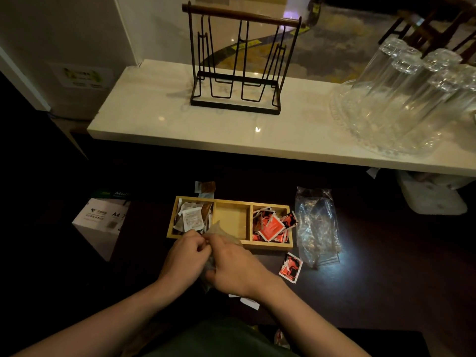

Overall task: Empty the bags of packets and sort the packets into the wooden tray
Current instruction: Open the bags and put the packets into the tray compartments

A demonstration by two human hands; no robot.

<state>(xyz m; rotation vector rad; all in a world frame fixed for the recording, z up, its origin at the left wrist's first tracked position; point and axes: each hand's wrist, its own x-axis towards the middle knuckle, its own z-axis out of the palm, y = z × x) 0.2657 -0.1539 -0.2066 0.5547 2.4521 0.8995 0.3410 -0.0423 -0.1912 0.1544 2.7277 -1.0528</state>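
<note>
While both the left hand point(186, 256) and right hand point(233, 266) pinch a clear bag point(219, 231) between them, its mouth sits just short of the wooden tray point(268, 245), whose bare middle compartment lies straight ahead.

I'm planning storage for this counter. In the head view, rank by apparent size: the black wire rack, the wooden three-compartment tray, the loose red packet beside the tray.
1. Black wire rack, though it stands farther away.
2. Wooden three-compartment tray.
3. Loose red packet, clearly smallest.

Red-and-black packets point(270, 225), pale wooden tray point(231, 202)
</note>
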